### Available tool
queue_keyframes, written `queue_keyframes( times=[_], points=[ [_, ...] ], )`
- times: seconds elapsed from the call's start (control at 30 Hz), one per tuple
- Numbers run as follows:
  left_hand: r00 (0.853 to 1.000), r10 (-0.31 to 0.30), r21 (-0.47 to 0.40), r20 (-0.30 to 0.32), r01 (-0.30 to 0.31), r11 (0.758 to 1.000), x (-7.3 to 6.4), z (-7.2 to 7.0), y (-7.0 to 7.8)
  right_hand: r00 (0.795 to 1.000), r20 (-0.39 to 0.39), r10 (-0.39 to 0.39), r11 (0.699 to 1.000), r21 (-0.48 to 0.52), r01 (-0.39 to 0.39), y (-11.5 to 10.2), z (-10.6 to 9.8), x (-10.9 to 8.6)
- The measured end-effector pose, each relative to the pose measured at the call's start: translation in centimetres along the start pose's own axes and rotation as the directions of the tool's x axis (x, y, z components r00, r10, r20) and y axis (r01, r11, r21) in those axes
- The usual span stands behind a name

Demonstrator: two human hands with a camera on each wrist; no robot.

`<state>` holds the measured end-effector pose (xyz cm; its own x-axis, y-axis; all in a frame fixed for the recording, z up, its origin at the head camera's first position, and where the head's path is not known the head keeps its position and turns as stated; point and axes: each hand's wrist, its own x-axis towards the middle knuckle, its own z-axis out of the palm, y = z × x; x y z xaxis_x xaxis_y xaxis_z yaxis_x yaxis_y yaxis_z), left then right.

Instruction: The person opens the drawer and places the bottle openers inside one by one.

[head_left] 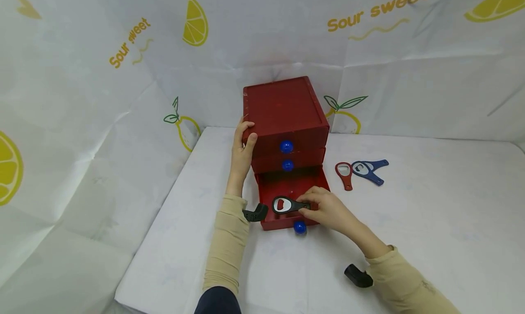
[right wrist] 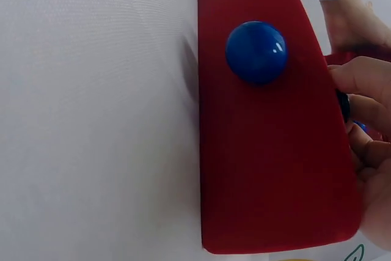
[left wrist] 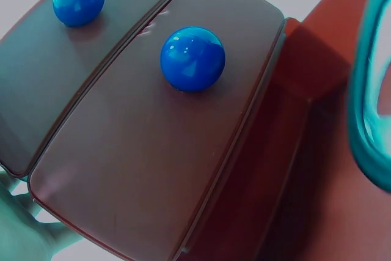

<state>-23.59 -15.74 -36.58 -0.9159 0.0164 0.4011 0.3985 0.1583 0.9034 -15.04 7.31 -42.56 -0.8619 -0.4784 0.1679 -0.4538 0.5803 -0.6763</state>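
Observation:
My right hand (head_left: 330, 210) pinches the handle of a black bottle opener (head_left: 285, 205), which hangs over the pulled-out bottom drawer (head_left: 268, 186) of a red drawer cabinet (head_left: 285, 106). In the right wrist view, the fingers (right wrist: 363, 80) reach behind the front panel of that drawer (right wrist: 275, 157). My left hand (head_left: 243, 145) rests against the cabinet's left side, its thumb near the front edge. Two upper drawers with blue knobs (left wrist: 193, 59) are closed. The ring of the opener (left wrist: 360, 126) shows at the right edge of the left wrist view.
To the right of the cabinet lie a red bottle opener (head_left: 344, 175) and two overlapping blue bottle openers (head_left: 367, 169) on the white-covered table (head_left: 430, 223). A white cloth with lemon prints (head_left: 262, 31) hangs close behind the cabinet. Black wrist mounts (head_left: 358, 276) stick out from the sleeves.

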Motion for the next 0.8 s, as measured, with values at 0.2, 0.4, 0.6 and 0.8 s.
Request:
queue_keyframes(
  times=[0.2,0.4,0.6,0.8],
  points=[
    [1.000,-0.003,-0.001,0.010,0.003,1.000,-0.1,0.0,0.0,0.999,0.010,0.043,0.999,-0.008,-0.043,0.1,0.3,0.2],
    [1.000,-0.005,-0.005,0.009,0.006,1.000,-0.1,0.0,0.0,0.996,0.025,0.082,0.996,-0.023,-0.082,0.3,0.2,0.7],
    [1.000,-0.008,-0.006,0.010,0.008,1.000,-0.2,-0.1,-0.2,0.995,0.024,0.098,0.994,-0.054,-0.097,0.6,0.3,1.0],
    [1.000,-0.017,-0.005,0.006,0.018,1.000,-0.1,0.0,-0.1,0.992,0.033,0.120,0.990,-0.082,-0.117,0.7,0.2,1.2]
  ],
)
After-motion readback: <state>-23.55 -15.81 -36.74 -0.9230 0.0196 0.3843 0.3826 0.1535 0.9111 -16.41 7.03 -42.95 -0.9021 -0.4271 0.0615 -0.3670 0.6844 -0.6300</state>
